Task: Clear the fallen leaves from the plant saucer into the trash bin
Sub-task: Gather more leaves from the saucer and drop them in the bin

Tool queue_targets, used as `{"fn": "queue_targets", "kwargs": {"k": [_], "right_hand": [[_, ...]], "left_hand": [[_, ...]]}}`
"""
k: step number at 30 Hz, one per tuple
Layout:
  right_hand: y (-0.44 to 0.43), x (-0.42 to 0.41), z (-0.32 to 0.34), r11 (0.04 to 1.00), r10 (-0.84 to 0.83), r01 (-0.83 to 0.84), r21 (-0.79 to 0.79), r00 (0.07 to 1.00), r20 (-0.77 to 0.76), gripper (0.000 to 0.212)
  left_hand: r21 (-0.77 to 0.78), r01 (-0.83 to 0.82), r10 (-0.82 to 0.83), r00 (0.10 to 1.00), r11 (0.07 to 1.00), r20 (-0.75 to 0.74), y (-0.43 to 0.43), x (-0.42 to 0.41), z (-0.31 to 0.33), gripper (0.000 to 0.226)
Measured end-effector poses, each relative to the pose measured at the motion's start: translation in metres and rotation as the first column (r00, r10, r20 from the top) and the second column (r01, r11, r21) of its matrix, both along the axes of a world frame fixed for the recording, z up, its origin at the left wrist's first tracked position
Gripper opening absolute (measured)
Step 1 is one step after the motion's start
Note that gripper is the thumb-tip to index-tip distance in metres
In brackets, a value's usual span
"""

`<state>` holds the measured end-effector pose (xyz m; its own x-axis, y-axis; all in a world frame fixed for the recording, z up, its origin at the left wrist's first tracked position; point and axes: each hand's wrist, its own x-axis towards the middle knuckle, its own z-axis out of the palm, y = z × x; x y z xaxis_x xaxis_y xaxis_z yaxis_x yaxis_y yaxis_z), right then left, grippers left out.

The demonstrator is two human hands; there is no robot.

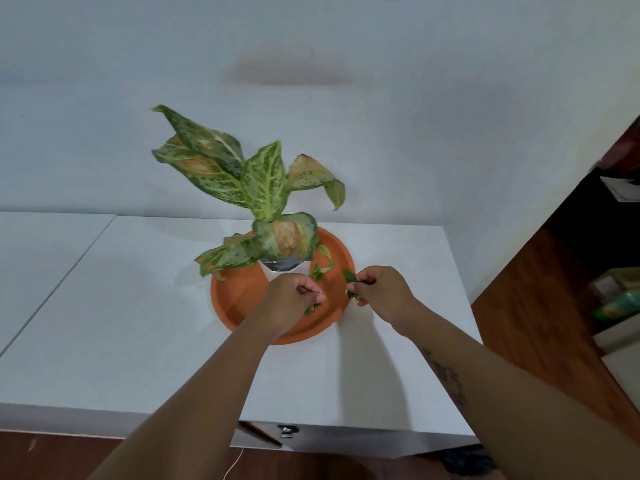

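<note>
A person stands at the near edge of a white surface (pixel 138 323) with both bare arms stretched out over an orange saucer (pixel 239 296). The saucer sits toward the far middle of the surface, close to the pale wall. A small white pot (pixel 277 273) stands on the saucer's far half, and from it rises a plant (pixel 263 188) with big speckled green leaves, several browned and curling at the tips.

The left hand (pixel 291 303) hovers over the near middle of the saucer, its grip pinched tight on a small green leaf scrap (pixel 312 309) that pokes out below the fingers. The right hand (pixel 379 292) is over the saucer's right rim, its grip also closed, holding a few green leaf pieces (pixel 350 278) that stick out on the far and near side of the fist. The two hands are near each other but not touching.

More fallen leaves (pixel 322 266) lie loose on the saucer's right far part, just beside the pot and between the pot and the right hand. One further small bit lies at the saucer's left edge under a drooping leaf.

To the right of the surface there is a dark wooden floor (pixel 540 282) and some blurred items I cannot make out. No bin shows from here.
</note>
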<state>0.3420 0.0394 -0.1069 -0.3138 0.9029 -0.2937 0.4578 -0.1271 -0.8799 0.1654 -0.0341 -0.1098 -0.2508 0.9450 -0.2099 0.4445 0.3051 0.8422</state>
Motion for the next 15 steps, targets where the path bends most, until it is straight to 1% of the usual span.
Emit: {"fn": "queue_targets", "kwargs": {"k": [3, 7, 12, 15], "right_hand": [[0.012, 0.038, 0.001, 0.999, -0.025, 0.025, -0.025, 1.000, -0.010, 0.009], [0.035, 0.109, -0.002, 0.998, -0.052, 0.052, -0.021, 0.999, -0.006, 0.012], [0.071, 0.209, -0.008, 0.999, -0.043, 0.043, 0.002, 0.996, 0.073, 0.013], [0.090, 0.268, -0.005, 0.999, -0.048, 0.046, 0.020, 0.995, 0.084, 0.012]], "left_hand": [[-0.014, 0.007, -0.007, 1.000, 1.000, -0.013, 0.017, 0.037, 0.001, 0.003], [-0.027, -0.037, 0.040, 0.990, 0.999, 0.136, 0.043, 0.108, 0.008, 0.005], [-0.043, -0.062, 0.070, 0.977, 0.997, 0.203, 0.078, 0.220, 0.009, 0.004], [-0.049, -0.083, 0.093, 0.965, 0.995, 0.247, 0.098, 0.273, 0.005, 0.007]]}}
